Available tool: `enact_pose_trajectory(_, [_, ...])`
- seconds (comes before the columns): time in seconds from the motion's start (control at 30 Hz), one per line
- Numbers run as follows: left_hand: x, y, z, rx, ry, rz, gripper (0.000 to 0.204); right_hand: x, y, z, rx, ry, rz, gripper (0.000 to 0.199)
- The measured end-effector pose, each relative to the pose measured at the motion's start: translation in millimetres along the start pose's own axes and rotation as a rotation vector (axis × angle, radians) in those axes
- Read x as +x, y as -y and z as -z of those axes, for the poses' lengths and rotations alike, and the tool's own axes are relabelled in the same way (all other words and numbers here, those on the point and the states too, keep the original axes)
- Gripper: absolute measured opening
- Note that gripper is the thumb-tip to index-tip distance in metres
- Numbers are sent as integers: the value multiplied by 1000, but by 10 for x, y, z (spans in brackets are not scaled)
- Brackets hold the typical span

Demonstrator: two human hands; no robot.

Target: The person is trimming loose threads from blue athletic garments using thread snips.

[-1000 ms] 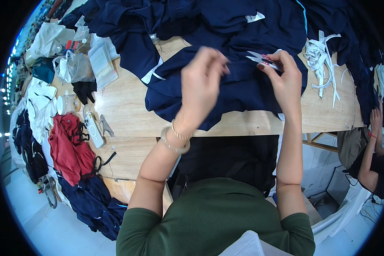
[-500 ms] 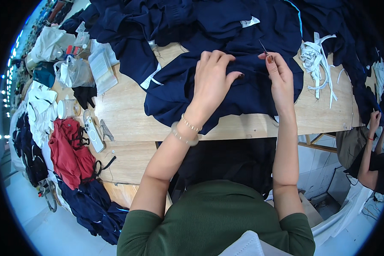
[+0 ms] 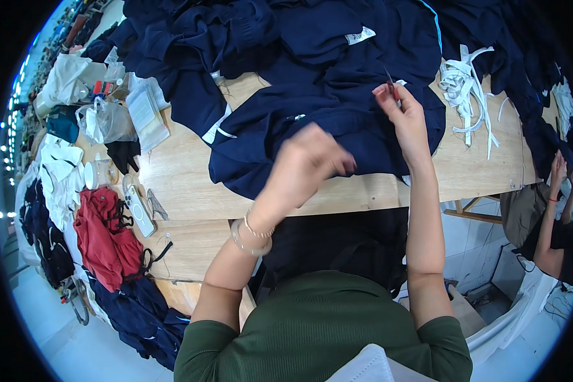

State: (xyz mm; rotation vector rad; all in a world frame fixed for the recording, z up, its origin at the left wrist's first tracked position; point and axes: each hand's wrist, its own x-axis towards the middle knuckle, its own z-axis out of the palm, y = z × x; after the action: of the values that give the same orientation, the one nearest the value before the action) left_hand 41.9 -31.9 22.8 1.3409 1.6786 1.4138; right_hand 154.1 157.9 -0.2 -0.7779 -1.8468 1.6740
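A navy blue garment point(image 3: 248, 137) lies spread over the near part of the wooden table. My left hand point(image 3: 309, 159) is above its near edge, and motion smears the fingers, so I cannot tell whether they hold anything. Over the garment's right side my right hand point(image 3: 404, 114) is closed on small thread snips point(image 3: 390, 83), their thin dark point directed away from me. A small whitish label point(image 3: 296, 118) shows on the cloth just beyond my left hand. White strips point(image 3: 219, 124) stick out at the garment's left edge.
More navy garments point(image 3: 235, 32) are heaped at the back. White tape strips point(image 3: 468, 95) lie tangled at the right. Along the left are a phone point(image 3: 140, 211), a red bag point(image 3: 105, 235), a clear jar point(image 3: 100, 173) and plastic bags point(image 3: 108, 121). Another person's hand point(image 3: 558, 170) appears far right.
My left hand has drawn back toward me off the cloth, uncovering the small label. My right hand has shifted slightly left and nearer, still gripping the thread snips.
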Motion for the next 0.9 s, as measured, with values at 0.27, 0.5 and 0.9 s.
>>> enact_pose_trajectory(0.27, [-173,72,-187,-274,-60,464,18,-40,48,-101,-494,71,221,14])
enact_pose_trajectory(0.5, [-293,274,-455,-1303,-405,688,24,-99,159,10,415,-92,-21,24])
enact_pose_trajectory(0.9, [-47,44,-352,-1545,-622,443,5,-262,329,-397,-74,188,167,27])
